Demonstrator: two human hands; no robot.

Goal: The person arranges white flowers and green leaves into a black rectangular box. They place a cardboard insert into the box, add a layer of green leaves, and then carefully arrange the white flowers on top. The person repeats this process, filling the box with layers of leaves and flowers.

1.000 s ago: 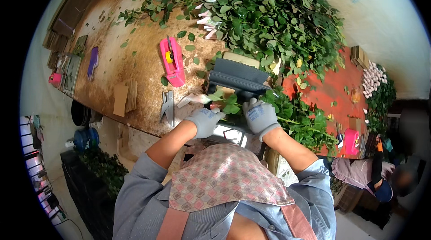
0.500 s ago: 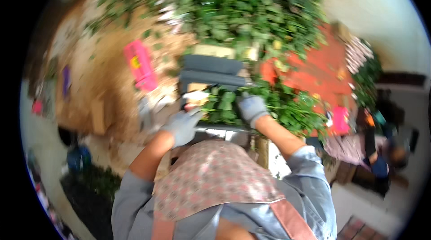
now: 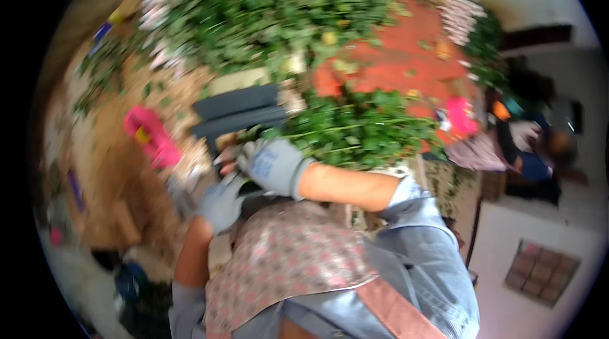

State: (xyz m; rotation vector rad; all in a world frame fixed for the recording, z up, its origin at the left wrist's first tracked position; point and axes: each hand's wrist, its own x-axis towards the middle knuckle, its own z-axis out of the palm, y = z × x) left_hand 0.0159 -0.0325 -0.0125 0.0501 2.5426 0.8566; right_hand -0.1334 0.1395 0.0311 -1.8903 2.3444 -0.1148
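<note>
The picture is blurred by motion. My right hand (image 3: 273,164), in a grey glove, is curled at the cut ends of a bunch of leafy green stems (image 3: 361,130) that lies across the bench edge. Just below and left of it is my left hand (image 3: 222,202), also in a grey glove; blur hides its fingers. A dark grey slotted block (image 3: 238,110) stands right behind both hands. Something small and pale shows at my right fingertips, too smeared to name.
A big heap of leafy stems with pale flower heads (image 3: 273,15) fills the back of the wooden bench (image 3: 108,174). A pink tool (image 3: 152,136) lies left of the block. A red surface (image 3: 406,60) lies to the right. Another person (image 3: 539,149) stands at far right.
The view has swung, so the bench now sits further left and tilted. My hands have come closer together in front of the grey block, the right one now above the left.
</note>
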